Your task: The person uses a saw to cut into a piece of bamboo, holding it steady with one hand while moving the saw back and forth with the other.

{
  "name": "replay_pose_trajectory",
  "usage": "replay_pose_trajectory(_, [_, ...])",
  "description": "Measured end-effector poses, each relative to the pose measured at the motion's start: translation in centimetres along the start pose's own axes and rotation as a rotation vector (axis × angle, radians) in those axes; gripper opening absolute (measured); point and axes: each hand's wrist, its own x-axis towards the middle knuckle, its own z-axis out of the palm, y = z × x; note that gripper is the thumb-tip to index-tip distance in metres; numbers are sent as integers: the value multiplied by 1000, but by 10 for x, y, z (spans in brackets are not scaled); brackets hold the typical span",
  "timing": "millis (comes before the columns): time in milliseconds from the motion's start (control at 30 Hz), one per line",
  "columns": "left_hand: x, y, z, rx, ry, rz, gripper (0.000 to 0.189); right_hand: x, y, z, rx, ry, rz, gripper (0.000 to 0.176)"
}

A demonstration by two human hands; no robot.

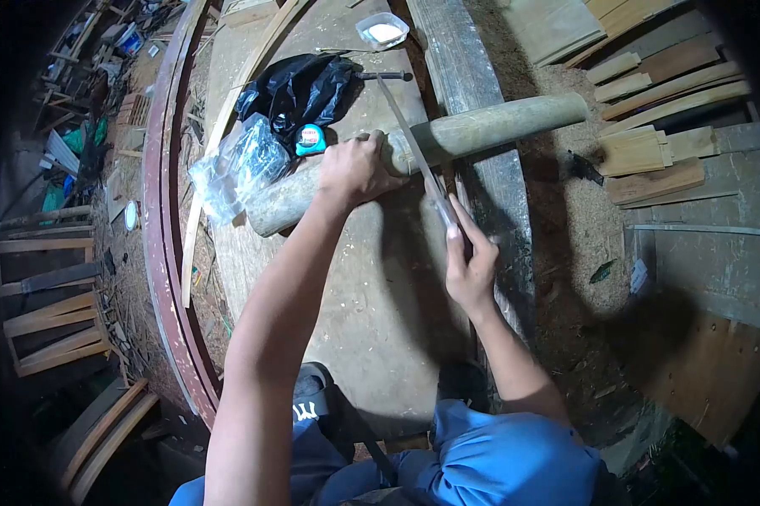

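Note:
A thick, pale grey-green pole lies slantwise across the work board and a weathered plank. My left hand presses down on the pole with its fingers wrapped over the top, left of the blade. In my right hand is the handle of a saw, its long narrow blade running up and away across the pole, index finger stretched along the handle. Close beyond my left hand is a blue-green tape measure. Clear plastic bags lie against the pole's left end.
Behind the tape measure is a black plastic bag, with a dark rod beside it. A clear tub holds something white. Cut wood pieces lie to the right, wooden frames to the left. A reddish beam borders the board.

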Motion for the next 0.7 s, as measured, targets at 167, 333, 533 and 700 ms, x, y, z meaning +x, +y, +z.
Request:
replay_pose_trajectory(167, [3,-2,-2,26,-17,13,72,-55,0,-23,2,-41,9,45])
replay_pose_trajectory(333, [3,-2,1,4,8,11,77,-38,-2,-21,-3,-35,50,42])
replay_pose_trajectory(533, [6,1,-17,25,-136,-23,77,-36,-4,-20,9,-24,102,44])
replay_pose_trajectory(700, [8,0,-13,27,-134,-75,76,-65,-2,-36,26,-57,212,45])
